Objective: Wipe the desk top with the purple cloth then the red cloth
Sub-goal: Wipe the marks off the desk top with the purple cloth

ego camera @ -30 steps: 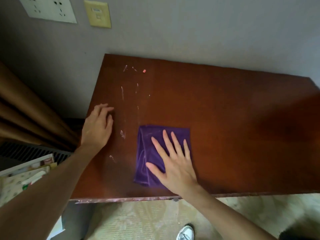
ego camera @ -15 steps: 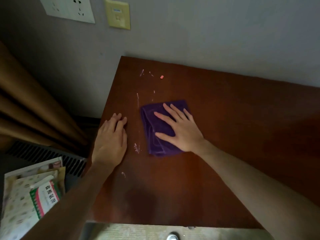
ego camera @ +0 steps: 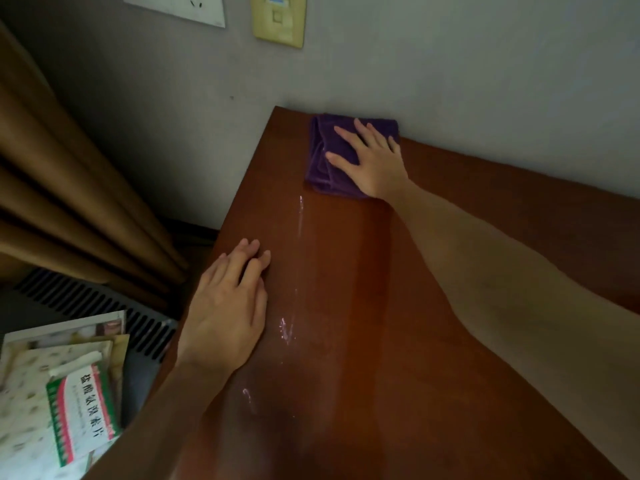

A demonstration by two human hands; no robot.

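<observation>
- The brown counter [ego camera: 433, 306] carries both hands; a pale streak [ego camera: 300, 220] runs between them.
- The purple cloth [ego camera: 320, 157] lies folded at the counter's far edge by the wall, under the right hand [ego camera: 372, 161], whose fingers [ego camera: 346, 135] are spread flat, pressing it.
- The left hand [ego camera: 225, 306] rests flat near the left edge, fingers [ego camera: 247, 252] straight, holding nothing.

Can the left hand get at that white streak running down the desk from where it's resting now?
Probably yes. The left hand lies flat on the desk, just left of the white streak, with only bare wood between. The right hand and purple cloth are at the far edge.
</observation>
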